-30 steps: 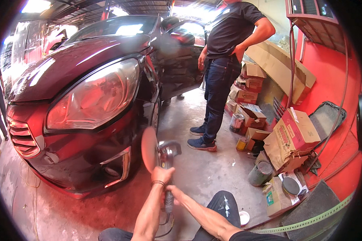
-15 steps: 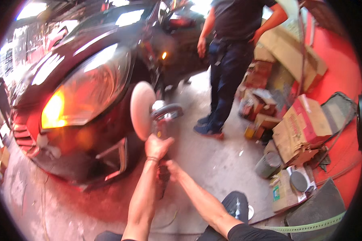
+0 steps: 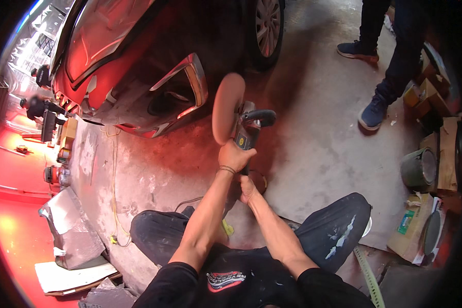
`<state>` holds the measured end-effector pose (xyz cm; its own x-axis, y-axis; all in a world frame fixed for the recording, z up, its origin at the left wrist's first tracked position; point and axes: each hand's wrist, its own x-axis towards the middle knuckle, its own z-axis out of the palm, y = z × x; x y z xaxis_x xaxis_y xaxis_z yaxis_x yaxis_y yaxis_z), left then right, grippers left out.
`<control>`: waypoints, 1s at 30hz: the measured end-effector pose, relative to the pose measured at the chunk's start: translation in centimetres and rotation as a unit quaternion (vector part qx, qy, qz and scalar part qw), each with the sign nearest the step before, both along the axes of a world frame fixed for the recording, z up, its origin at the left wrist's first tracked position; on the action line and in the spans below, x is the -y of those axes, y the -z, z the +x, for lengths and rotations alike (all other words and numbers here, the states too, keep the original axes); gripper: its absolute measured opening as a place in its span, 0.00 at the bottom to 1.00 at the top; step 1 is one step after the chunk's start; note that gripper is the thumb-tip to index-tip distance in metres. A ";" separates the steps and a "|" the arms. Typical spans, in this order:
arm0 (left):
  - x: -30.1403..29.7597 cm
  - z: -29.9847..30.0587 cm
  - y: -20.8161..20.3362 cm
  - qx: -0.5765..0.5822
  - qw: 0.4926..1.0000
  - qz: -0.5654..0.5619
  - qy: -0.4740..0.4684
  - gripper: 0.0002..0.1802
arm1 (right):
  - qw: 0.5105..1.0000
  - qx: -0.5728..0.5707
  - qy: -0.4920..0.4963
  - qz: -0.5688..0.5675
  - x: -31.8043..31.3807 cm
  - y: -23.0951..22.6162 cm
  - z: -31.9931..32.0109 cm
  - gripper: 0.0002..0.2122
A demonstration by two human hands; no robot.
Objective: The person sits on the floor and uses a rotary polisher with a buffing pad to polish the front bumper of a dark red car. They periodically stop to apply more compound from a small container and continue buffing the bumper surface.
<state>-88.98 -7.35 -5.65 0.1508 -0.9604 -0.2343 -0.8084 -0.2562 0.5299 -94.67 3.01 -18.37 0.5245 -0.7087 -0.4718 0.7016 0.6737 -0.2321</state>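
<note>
Both my hands hold a car polisher with a large round pale pad (image 3: 227,109), tilted on its edge. My left hand (image 3: 233,155) is wrapped round the body of the polisher (image 3: 245,134), just behind the pad. Farther back, my right hand (image 3: 248,189) grips the rear end of the tool. A black loop handle (image 3: 262,118) sticks out to the right of its head, with no hand on it. The pad faces the dark car bumper (image 3: 138,97), close to the chrome-edged fog light recess (image 3: 194,84); whether they touch I cannot tell.
A front wheel (image 3: 268,28) stands beyond the bumper. At the right a person's shoes (image 3: 373,114) are on the concrete, near a bucket (image 3: 419,168) and cardboard boxes (image 3: 449,154). A yellow cord (image 3: 114,190) lies on the floor left of my knees. Other people (image 3: 36,107) are at far left.
The view has tilted down, so the headlight has left it and my legs show. The polisher has gone from beside the headlight to the lower bumper. Both hands keep their grip.
</note>
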 end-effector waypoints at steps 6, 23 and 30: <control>2.1 -1.7 -0.5 0.023 0.999 -0.004 0.032 0.42 | 0.998 0.062 -0.026 0.016 1.5 1.0 -1.0 0.14; -2.7 3.7 -1.4 0.152 0.987 0.060 0.011 0.39 | 0.987 0.147 0.007 0.071 -4.5 -2.5 7.5 0.20; 1.8 0.6 -2.0 0.182 0.973 0.140 0.031 0.35 | 0.980 0.196 -0.011 0.040 -0.3 -0.9 4.8 0.20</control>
